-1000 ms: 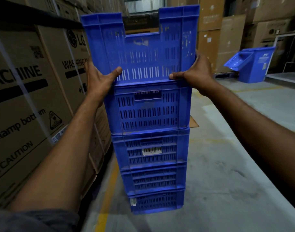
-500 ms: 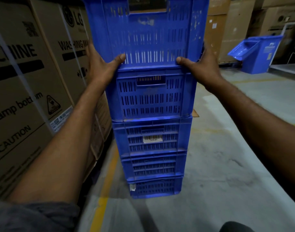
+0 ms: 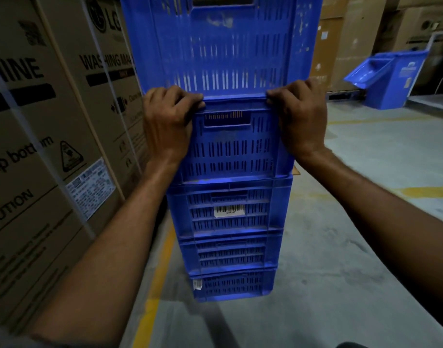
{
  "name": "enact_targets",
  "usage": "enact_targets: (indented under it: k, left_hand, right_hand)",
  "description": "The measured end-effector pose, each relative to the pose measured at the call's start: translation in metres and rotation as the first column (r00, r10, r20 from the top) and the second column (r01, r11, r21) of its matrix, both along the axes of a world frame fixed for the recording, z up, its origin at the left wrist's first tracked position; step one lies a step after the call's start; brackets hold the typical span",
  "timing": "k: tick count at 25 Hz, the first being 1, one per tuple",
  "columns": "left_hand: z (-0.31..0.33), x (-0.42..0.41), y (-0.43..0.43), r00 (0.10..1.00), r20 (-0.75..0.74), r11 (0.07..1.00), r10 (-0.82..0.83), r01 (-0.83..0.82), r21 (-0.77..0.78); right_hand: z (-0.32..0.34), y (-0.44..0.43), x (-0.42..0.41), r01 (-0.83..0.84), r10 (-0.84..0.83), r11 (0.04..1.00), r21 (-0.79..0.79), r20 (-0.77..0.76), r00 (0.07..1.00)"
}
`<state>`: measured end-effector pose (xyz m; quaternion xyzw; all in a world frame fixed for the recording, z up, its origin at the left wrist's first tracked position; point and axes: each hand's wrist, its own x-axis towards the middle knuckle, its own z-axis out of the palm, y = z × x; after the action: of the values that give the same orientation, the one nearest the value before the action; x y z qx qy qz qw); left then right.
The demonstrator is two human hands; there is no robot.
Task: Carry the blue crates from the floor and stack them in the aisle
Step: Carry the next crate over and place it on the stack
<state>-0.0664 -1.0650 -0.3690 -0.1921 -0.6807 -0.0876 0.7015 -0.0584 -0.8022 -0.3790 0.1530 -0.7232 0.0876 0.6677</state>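
— Blue crates point(image 3: 229, 209) stand five high on the floor point(image 3: 341, 247), close by the cardboard cartons point(image 3: 39, 146) on its left side?
— Yes. The top crate point(image 3: 220, 46) looks seated on the four below, though the person's left hand point(image 3: 169, 121) and right hand point(image 3: 301, 116) both have fingers point(image 3: 187, 96) curled tight along its lower edge, gripping it.
— What's left?
— Probably letting go, then fetching more, if any remain; no loose crate shows. A blue bin point(image 3: 391, 79) leans far off right.

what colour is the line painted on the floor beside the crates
The floor line is yellow, clearest in the head view.
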Motion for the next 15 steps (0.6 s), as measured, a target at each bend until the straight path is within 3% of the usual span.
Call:
enact_targets:
  k: [7, 9, 12, 15]
  left_hand:
    - [-0.027, 0.009, 0.008, 0.996, 0.084, 0.995, -0.041, 0.033, 0.089]
    - [-0.073, 0.019, 0.007, 0.989, 0.139, 0.999, -0.042, 0.038, 0.036]
    - [-0.146, 0.030, 0.003, 0.935, 0.354, 0.991, -0.022, 0.068, -0.118]
    - [-0.167, 0.022, -0.002, 0.925, 0.377, 0.983, 0.035, 0.035, -0.178]
  right_hand:
    - [-0.031, -0.008, 0.012, 0.070, -0.070, 0.997, -0.030, 0.005, 0.998]
    - [-0.077, -0.013, 0.024, 0.003, -0.003, 1.000, 0.006, 0.025, 1.000]
    - [-0.145, -0.018, 0.033, -0.063, 0.030, 0.989, 0.133, 0.232, 0.972]
    - [-0.172, -0.011, 0.022, -0.034, -0.021, 0.982, 0.184, 0.286, 0.958]
